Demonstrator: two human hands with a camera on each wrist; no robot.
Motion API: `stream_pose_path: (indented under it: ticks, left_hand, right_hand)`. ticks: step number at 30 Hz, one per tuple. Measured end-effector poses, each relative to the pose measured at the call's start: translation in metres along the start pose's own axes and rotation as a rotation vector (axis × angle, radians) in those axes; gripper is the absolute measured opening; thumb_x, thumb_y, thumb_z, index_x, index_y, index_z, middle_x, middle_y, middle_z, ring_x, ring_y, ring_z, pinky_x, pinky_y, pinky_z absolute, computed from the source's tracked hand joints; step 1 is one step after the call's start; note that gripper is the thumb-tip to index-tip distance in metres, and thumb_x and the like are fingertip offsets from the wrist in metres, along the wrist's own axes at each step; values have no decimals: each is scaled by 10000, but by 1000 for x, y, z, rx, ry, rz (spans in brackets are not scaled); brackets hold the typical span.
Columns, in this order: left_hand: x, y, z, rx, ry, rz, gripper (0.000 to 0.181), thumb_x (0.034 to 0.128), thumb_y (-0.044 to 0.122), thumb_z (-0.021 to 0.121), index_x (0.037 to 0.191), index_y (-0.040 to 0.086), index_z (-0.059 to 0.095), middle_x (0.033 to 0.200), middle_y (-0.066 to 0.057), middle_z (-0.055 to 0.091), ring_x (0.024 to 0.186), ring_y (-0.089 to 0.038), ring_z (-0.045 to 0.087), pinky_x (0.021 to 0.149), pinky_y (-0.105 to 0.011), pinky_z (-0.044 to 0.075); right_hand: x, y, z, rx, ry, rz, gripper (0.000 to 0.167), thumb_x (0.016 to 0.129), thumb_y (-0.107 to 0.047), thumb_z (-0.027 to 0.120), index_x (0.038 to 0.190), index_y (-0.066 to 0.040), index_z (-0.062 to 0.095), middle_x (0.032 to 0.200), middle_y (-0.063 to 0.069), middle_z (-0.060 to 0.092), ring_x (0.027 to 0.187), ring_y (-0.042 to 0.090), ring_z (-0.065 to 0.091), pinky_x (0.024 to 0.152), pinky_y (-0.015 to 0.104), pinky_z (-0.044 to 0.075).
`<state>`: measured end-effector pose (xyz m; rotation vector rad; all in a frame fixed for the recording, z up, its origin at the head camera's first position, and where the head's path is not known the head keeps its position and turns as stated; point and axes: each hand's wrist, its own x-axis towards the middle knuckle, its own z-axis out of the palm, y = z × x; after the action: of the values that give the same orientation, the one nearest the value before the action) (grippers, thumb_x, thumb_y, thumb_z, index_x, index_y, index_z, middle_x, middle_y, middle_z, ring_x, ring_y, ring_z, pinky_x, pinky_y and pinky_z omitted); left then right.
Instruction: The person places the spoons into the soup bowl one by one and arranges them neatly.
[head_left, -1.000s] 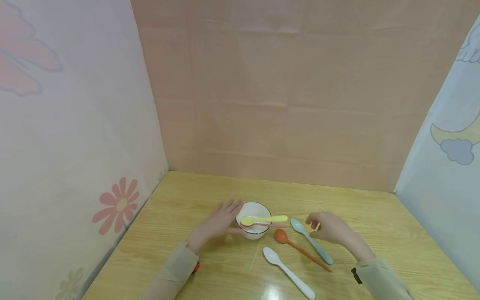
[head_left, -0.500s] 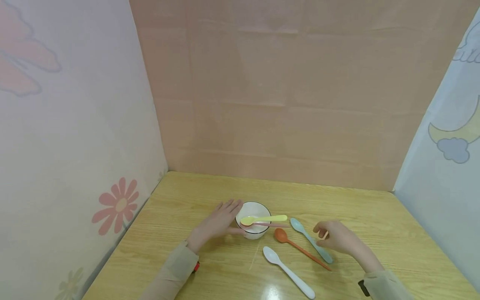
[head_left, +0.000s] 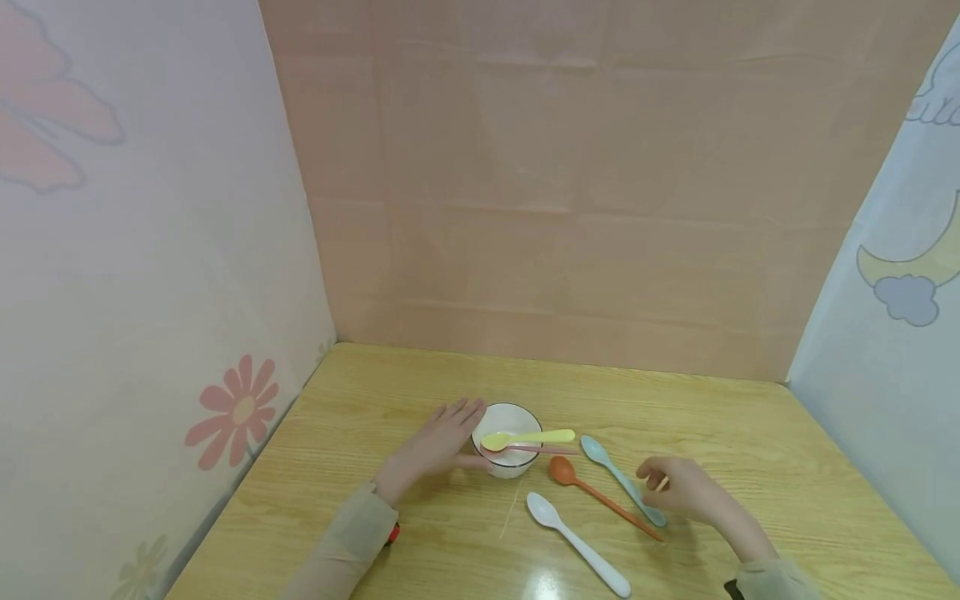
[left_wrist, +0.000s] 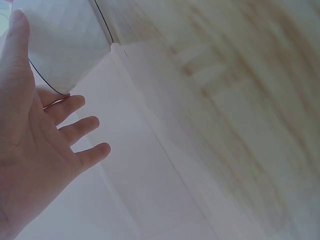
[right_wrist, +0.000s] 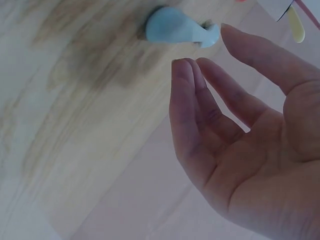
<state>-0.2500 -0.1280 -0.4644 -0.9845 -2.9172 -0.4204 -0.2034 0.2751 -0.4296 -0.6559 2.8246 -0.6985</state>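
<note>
So from my end of the feed, the only real change over the last second is the right hand [head_left: 682,487]: it's slid down and to the right, from beside the scoop of the blue spoon [head_left: 622,481] to near its handle end, right of center low in the frame. Its fingers are loosely curled with nothing in them, and on the right wrist cam I see a gap between the fingertips and that handle, so I'd say no grasp yet. The left hand [head_left: 437,446] hasn't budged, fingers and thumb spread fairly straight against the left side of the white bowl [head_left: 512,417], lower middle of the frame; my read is it's steadying it. Yellow spoon [head_left: 551,437] and pink utensil [head_left: 561,451] lie across the bowl, handles out to the right. Orange spoon [head_left: 603,500] and white spoon [head_left: 577,546] are where they were on the table [head_left: 390,383], lower center. Basically the reach shifted and nothing else did, so I'd count the work as no further along, just better placed for the blue handle.
</note>
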Motion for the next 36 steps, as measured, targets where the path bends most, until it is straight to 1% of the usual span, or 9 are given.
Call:
stream_pose_path:
  ticks: [6,13,17,21,25,30,36]
  left_hand:
    - [1,-1,1,3,0,-2,992,865,663,589,1562,32,270,1631,-141,292,1503,-402,277,1185,-614,285]
    - [1,-1,1,12,-4,-2,995,867,672,578,1567,42,259,1633,-135,289,1505,-398,275,1185,-616,283]
    - [1,-1,1,13,-2,-3,994,866,666,587,1565,38,263,1632,-137,293,1504,-399,276,1186,-615,283]
    - [1,-1,1,16,-3,-8,995,868,675,574,1569,46,256,1635,-127,288,1506,-393,275,1190,-609,281]
    - [1,-1,1,17,-5,-15,992,870,682,565,1572,56,250,1640,-112,281,1509,-387,273,1193,-605,278]
    - [1,0,1,4,-5,-14,992,864,665,593,1568,49,262,1638,-118,283,1507,-392,274,1190,-610,280]
    - [2,-1,1,10,-9,-19,1002,860,671,591,1572,55,250,1640,-110,280,1508,-387,275,1192,-604,283]
  right_hand:
    - [-3,4,4,48,-7,28,301,818,-123,763,1041,54,664,895,54,677,762,69,606,630,181,512]
    - [-5,8,9,126,-12,55,297,818,-111,757,1037,64,657,893,65,667,779,86,610,633,228,550]
    - [-5,10,12,127,-5,77,293,812,-119,760,1029,51,660,899,72,672,788,87,609,632,230,552]
    - [-5,8,13,136,7,101,295,812,-119,765,1030,49,658,909,85,673,813,139,615,625,235,545]
    - [-3,5,14,148,13,147,325,797,-118,787,1043,45,651,921,87,665,837,169,611,633,254,537]
    - [-2,3,18,163,24,209,388,737,-104,831,1048,26,640,923,82,641,835,178,588,654,274,522]
    - [-1,3,24,156,51,240,398,686,-51,838,1027,2,638,894,60,614,821,173,561,645,229,481]
